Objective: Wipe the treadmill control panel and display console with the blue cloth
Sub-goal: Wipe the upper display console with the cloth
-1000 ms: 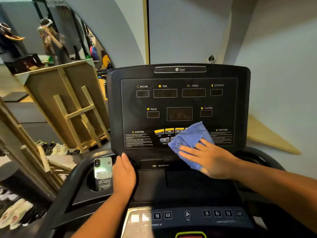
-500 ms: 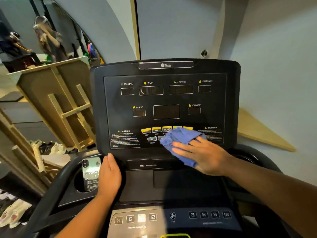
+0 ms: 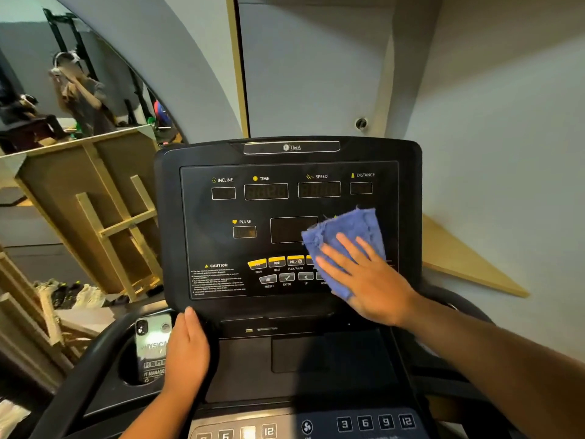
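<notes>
The biggest thing here is the black treadmill display console (image 3: 285, 223), a wide flat panel with INCLINE, TIME, SPEED and DISTANCE readouts along the top, PULSE below those, and a row of yellow buttons (image 3: 275, 262) low down near the middle. Under the console sits the lower dark control panel (image 3: 364, 423) with numbered keys 3, 6, 9, 12.

The right hand (image 3: 364, 277) is laid flat, fingers spread, pressing the crumpled blue cloth (image 3: 345, 236) against the right part of the console. The cloth covers the spot right of the centre readout window and hangs over the right end of the yellow button row, so the last buttons are hidden under it.

The left hand (image 3: 186, 346) rests at the console's lower left corner, fingers held together, thumb tip touching the console's bottom edge. Can't tell if it's actually gripping anything.

Just left of that hand, a shiny silver phone (image 3: 150, 346) stands in the round cup holder (image 3: 126, 372) beside the console.
</notes>
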Demonstrator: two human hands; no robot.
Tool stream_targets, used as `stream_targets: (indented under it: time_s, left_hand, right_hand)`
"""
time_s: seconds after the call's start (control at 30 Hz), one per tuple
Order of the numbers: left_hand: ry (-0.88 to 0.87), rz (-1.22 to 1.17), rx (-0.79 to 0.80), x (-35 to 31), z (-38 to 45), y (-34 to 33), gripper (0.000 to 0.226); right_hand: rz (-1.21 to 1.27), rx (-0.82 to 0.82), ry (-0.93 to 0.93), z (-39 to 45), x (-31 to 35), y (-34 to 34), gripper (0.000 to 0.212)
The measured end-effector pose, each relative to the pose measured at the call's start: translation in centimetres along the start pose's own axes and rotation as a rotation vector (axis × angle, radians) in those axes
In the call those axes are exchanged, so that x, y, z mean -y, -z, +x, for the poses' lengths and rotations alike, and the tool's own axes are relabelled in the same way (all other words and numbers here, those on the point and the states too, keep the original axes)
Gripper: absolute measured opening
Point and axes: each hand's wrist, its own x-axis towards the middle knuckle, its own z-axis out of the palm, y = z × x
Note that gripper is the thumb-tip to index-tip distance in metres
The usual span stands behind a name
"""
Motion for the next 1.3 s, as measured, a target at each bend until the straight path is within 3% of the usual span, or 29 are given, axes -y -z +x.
stream_targets:
  time_s: [0.07,0.1,0.2,0.27,0.33,0.43,0.5,0.57,0.7,0.77,0.87,0.97,1.03,1.13,1.2,1.27,1.3]
  left_hand:
    - [-0.002,-0.003,-0.012,0.3,0.1,-0.1,0.036]
    - [0.001,-0.003,-0.015,0.3,0.3,-0.1,0.036]
    - [0.015,0.004,-0.016,0.3,0.5,-0.2,0.039]
    - [0.036,0.002,-0.02,0.3,0.6,-0.3,0.04]
    - [0.042,-0.002,-0.01,0.3,0.7,-0.2,0.035]
    - [0.052,0.0,0.003,0.4,0.8,-0.2,0.039]
    - [0.064,0.005,0.004,0.3,0.8,-0.3,0.04]
    - [0.068,0.012,-0.002,0.4,0.9,-0.3,0.036]
    - [0.043,0.017,-0.013,1.1,1.6,-0.5,0.039]
    - [0.028,0.019,-0.016,1.3,1.6,-0.5,0.042]
    - [0.036,0.009,-0.017,1.3,1.5,-0.5,0.045]
    - [0.056,0.024,-0.013,1.0,1.5,-0.4,0.05]
    - [0.056,0.031,-0.006,1.0,1.6,-0.4,0.051]
    - [0.066,0.032,-0.004,1.2,1.7,-0.4,0.056]
    - [0.059,0.029,-0.004,1.4,1.7,-0.5,0.056]
    - [0.047,0.024,-0.009,1.6,1.7,-0.5,0.056]
    - [0.037,0.022,-0.014,1.8,1.7,-0.5,0.055]
  right_hand:
    - [-0.026,0.0,0.071,0.1,-2.9,1.0,0.069]
    - [-0.005,-0.036,-0.026,1.2,-4.4,1.8,0.067]
    - [0.117,-0.27,-0.588,6.3,-8.7,5.0,0.064]
    - [0.12,-0.341,-0.748,8.9,-8.4,5.6,0.065]
    - [0.09,-0.321,-0.633,9.9,-5.3,4.7,0.069]
    - [0.006,-0.187,-0.219,9.0,-0.5,2.8,0.075]
    - [-0.026,-0.129,-0.076,8.2,-2.0,2.7,0.073]
    - [0.031,-0.143,-0.172,7.6,-4.8,3.3,0.069]
    - [0.193,-0.326,-0.734,8.0,-6.9,4.5,0.064]
    - [0.149,-0.355,-0.764,9.6,-3.5,3.9,0.068]
    - [0.065,-0.232,-0.295,9.4,2.0,2.0,0.081]
    - [-0.029,-0.125,0.006,7.6,-0.2,2.5,0.075]
    - [-0.013,-0.153,-0.074,7.2,-3.6,3.5,0.07]
    - [0.173,-0.3,-0.525,6.7,-8.4,4.8,0.067]
    - [0.192,-0.361,-0.778,7.3,-8.2,4.6,0.065]
    - [0.14,-0.35,-0.834,7.8,-5.1,3.7,0.066]
    - [0.106,-0.315,-0.74,7.6,-3.1,3.0,0.07]
